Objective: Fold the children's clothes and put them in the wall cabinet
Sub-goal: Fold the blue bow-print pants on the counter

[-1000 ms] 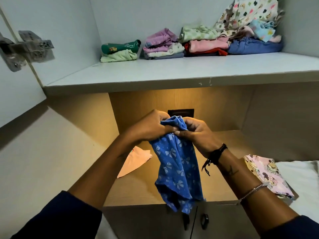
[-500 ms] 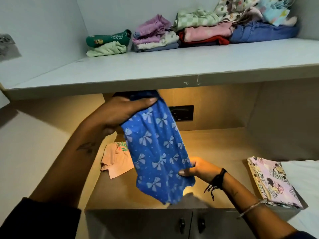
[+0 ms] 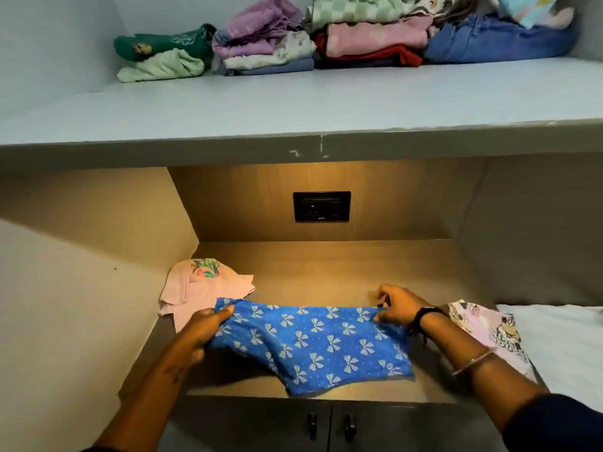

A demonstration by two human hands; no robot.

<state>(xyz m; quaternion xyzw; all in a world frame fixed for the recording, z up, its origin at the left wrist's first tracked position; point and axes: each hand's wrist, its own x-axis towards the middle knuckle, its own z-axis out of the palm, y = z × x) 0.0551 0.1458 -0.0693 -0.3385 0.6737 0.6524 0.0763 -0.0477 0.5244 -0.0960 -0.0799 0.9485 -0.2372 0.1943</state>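
Note:
A blue garment with white bows (image 3: 310, 344) lies spread flat on the wooden counter (image 3: 326, 272) in the lit niche. My left hand (image 3: 205, 331) grips its left edge, fingers curled over the cloth. My right hand (image 3: 396, 305) pinches its upper right corner. Above, the grey cabinet shelf (image 3: 293, 102) holds several folded clothes along the back: a green stack (image 3: 163, 57), a purple and white stack (image 3: 264, 44), a pink and red stack (image 3: 375, 44) and a blue piece (image 3: 499, 40).
A pink garment with a flower print (image 3: 202, 288) lies at the counter's left back. A pale pink cartoon-print garment (image 3: 489, 334) lies on the right beside a white sheet (image 3: 561, 340). A black socket (image 3: 321, 206) sits in the back wall. Below are two cupboard doors with handles (image 3: 329, 427).
The blue garment hung bunched in both hands, was then held up lengthwise, and is now laid out sideways on the counter. Both hands moved down and apart.

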